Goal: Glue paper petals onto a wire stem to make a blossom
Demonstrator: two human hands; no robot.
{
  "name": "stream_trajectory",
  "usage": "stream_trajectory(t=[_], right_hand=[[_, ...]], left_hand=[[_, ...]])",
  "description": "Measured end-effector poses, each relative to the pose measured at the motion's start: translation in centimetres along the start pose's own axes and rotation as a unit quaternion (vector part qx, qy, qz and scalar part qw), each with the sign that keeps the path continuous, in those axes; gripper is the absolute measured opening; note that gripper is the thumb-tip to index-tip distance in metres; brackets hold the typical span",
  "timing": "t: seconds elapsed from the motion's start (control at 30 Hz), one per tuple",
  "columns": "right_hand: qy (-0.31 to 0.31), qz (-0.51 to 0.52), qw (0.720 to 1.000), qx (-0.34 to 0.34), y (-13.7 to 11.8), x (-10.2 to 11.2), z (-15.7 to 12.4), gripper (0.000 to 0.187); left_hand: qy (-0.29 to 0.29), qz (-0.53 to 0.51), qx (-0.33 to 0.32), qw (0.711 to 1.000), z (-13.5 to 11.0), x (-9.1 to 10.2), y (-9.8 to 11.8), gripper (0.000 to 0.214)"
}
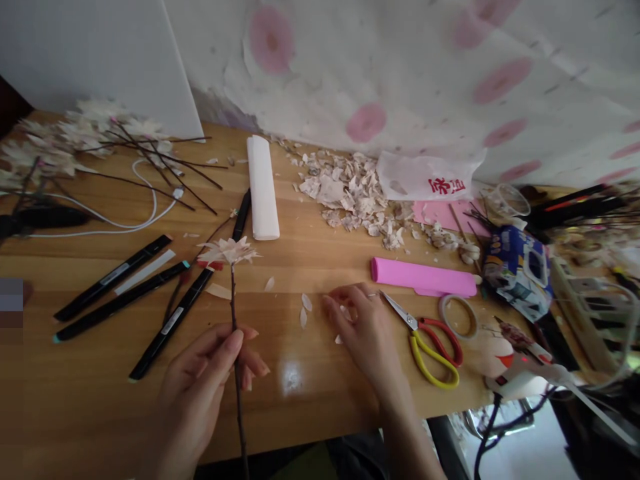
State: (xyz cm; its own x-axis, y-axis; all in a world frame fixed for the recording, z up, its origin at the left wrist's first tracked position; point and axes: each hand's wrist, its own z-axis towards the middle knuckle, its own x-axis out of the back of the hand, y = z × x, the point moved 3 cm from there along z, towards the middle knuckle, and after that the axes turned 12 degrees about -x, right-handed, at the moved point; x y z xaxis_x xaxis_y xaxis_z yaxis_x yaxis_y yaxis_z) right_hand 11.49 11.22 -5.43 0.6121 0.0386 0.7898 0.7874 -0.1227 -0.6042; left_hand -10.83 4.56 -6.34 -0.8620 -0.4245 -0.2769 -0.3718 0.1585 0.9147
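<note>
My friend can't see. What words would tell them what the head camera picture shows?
A person's left hand holds a dark twig topped with a pale paper flower over a wooden table, while the right hand touches loose petals. Black markers, scissors and a heap of paper scraps lie around.

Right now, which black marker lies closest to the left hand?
The black marker whose lower tip ends just beside the left hand holding the flower twig; the other markers lie farther left or farther back.
</note>
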Motion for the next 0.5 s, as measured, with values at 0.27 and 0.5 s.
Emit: stream_trajectory(t=[0.27,0.5], right_hand=[[-0.026,-0.019,0.999,0.024,-1.5,-3.4,0.5,0.012],[-0.040,0.125,0.990,0.051,-2.3,-0.9,-0.2,0.015]], left_hand=[[-0.026,-0.024,0.010,0.999,-0.4,-0.2,-0.5,0.028],[-0.066,-0.068,0.032,0.995,-0.3,-2.0,0.5,0.035]])
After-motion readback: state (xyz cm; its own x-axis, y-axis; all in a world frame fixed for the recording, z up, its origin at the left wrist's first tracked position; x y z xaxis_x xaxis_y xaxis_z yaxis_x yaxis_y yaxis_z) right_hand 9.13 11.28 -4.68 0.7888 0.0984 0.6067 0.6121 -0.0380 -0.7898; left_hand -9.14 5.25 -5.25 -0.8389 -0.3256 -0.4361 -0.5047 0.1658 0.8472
